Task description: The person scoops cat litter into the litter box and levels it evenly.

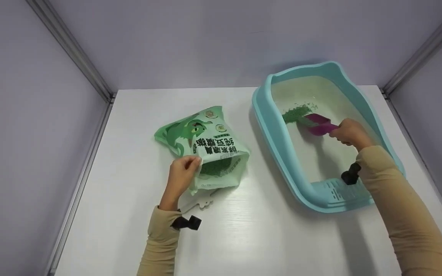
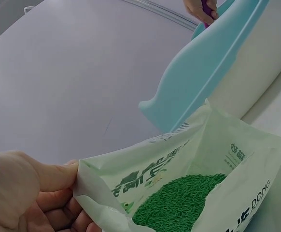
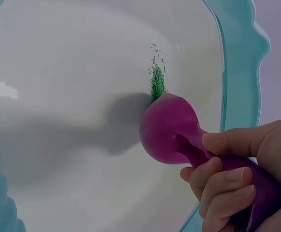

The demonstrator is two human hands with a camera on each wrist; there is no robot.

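My left hand [image 1: 182,174] pinches the edge of an opened green-and-white bag [image 1: 215,140], which lies with its mouth toward me. Inside the bag are green litter pellets [image 2: 179,200], plain to see in the left wrist view. My right hand [image 1: 350,133] grips the handle of a magenta scoop [image 1: 319,129] over the blue litter box [image 1: 284,153]. Green pellets lie in the scoop's bowl in the head view. More pellets [image 1: 294,114] form a small heap on the pale floor of the box, right at the scoop's tip; a few are scattered around it.
A flat white piece [image 1: 205,200] with a shaped edge lies partly under the bag's mouth. The litter box has a slotted blue step [image 1: 336,191] at its near end. Pale walls [image 1: 221,46] enclose the white table [image 1: 244,234] at the back and sides.
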